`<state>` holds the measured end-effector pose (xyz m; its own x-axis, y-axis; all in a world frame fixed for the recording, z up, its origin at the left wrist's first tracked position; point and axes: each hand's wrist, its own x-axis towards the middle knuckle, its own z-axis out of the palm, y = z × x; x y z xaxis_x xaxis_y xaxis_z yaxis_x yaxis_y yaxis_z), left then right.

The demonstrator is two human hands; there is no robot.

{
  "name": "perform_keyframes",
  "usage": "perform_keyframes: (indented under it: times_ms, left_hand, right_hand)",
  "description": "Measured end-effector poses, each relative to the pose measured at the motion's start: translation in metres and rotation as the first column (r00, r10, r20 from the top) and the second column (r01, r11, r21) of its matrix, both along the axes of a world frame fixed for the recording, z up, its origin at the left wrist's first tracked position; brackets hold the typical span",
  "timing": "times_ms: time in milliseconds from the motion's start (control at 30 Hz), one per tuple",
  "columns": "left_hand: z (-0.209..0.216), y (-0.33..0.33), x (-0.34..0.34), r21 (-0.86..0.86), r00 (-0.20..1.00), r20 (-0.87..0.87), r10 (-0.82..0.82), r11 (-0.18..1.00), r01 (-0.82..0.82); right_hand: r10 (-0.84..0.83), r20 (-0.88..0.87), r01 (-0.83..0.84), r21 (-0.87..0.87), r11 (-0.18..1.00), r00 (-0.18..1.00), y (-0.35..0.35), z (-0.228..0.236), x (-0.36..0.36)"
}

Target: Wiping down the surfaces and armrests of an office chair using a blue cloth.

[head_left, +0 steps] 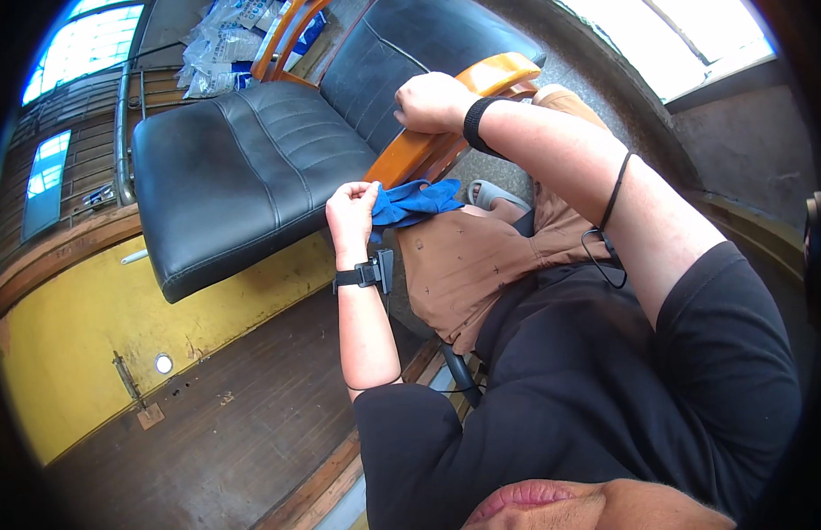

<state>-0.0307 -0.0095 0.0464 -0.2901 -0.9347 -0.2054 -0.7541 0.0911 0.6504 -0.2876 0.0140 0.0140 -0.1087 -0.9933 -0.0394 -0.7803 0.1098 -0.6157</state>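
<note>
My left hand (350,215) pinches one end of a crumpled blue cloth (406,205) between thumb and fingers. The cloth hangs beside the lower end of an orange-brown wooden armrest (395,166), above my lap. Higher up on the same armrest lies my right hand (434,103), its fingers curled closed; what is inside them, if anything, is hidden. The armrest belongs to a chair with a black padded leather-like seat (251,163) and backrest (419,53), both with stitched seams. It stands at an angle in front of me.
The chair's second wooden armrest (273,49) is at the far side, near clear plastic bags (223,44). Left are a metal pipe (122,132) and a yellow panel (83,327). A brown wooden surface (251,433) lies lower left; a grey slipper (499,193) shows beyond my knees.
</note>
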Motion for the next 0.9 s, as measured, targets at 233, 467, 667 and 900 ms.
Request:
perform_keyframes:
  times_ms: [233, 467, 667, 900]
  left_hand:
    - [-0.0056, -0.0021, 0.0024, 0.04, 0.997, -0.07, 0.023, 0.999, -0.02]
    - [-0.0063, -0.0017, 0.0005, 0.052, 0.994, -0.11, 0.023, 0.998, -0.017]
    - [-0.0041, -0.0052, 0.0012, 0.086, 0.996, -0.085, 0.005, 0.996, 0.002]
    - [-0.0066, -0.0003, -0.0004, 0.07, 0.995, -0.099, 0.018, 0.998, -0.011]
  right_hand:
    - [-0.009, -0.003, 0.009, 0.0, 1.0, 1.0, -0.0009, -0.0016, 0.0]
    - [-0.011, -0.008, 0.011, 0.012, 1.0, 1.0, 0.0008, 0.0014, -0.0012]
    - [-0.008, -0.008, 0.008, -0.006, 1.0, 1.0, 0.0005, -0.0007, -0.0017]
    - [-0.016, -0.003, 0.016, -0.028, 0.999, 1.0, 0.0022, -0.0001, -0.0016]
